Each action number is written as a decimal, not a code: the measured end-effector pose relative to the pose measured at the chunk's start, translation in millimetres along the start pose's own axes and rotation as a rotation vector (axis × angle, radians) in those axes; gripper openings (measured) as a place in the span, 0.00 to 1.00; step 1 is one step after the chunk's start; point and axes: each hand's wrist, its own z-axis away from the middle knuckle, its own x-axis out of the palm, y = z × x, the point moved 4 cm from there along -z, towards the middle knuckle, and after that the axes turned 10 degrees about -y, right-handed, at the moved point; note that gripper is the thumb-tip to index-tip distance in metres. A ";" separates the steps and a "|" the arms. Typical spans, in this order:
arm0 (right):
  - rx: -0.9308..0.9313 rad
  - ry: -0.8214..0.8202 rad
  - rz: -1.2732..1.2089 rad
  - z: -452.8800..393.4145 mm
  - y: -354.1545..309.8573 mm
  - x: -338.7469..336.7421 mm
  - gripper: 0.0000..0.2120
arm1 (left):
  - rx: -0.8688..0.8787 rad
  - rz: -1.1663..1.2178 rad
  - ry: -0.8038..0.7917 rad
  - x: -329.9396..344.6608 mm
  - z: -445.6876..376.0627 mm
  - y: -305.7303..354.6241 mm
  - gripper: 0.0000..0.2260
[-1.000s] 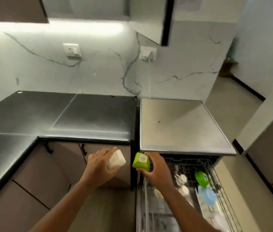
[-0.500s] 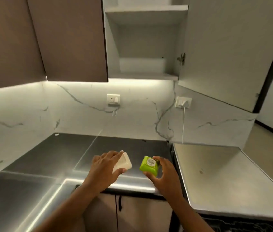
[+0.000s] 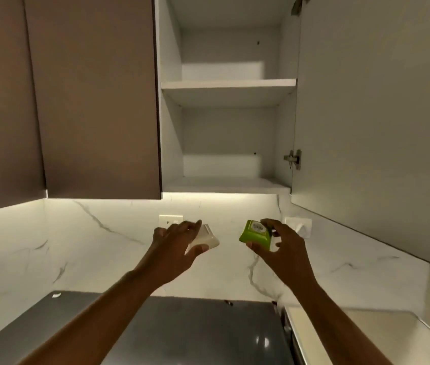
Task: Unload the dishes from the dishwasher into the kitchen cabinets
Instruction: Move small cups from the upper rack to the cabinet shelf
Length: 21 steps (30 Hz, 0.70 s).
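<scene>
Facing open cabinet [image 3: 228, 86] (hands [image 3: 175, 248] gripping white dish [image 3: 207, 237], green dish [image 3: 254, 234])

Below the open cabinet [image 3: 225, 185], both hands are raised in front of the marble backsplash [image 3: 103, 246]. The left hand [image 3: 174, 248] grips a small white dish [image 3: 207, 238], fingers over its top and thumb beneath. The right hand [image 3: 278, 250] pinches a small green dish [image 3: 254, 233], tilted so its labelled base faces the camera. The cabinet's door [image 3: 377, 127] stands swung out to the cabinet's right; its two white shelves [image 3: 228, 84] show above the hands. A dark countertop [image 3: 195, 333] lies below the cabinet.
</scene>
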 end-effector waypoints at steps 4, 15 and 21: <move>-0.040 0.070 -0.002 -80.0 4.7 -19.3 0.29 | -0.006 -0.046 0.031 -26.0 -87.4 -14.6 0.27; 0.029 -0.066 0.104 -242.4 49.4 -22.0 0.29 | -0.011 0.081 -0.051 -19.5 -252.2 -51.9 0.26; 0.138 -0.162 0.175 -280.6 70.1 -5.7 0.29 | 0.037 0.063 -0.278 13.6 -303.0 -70.0 0.28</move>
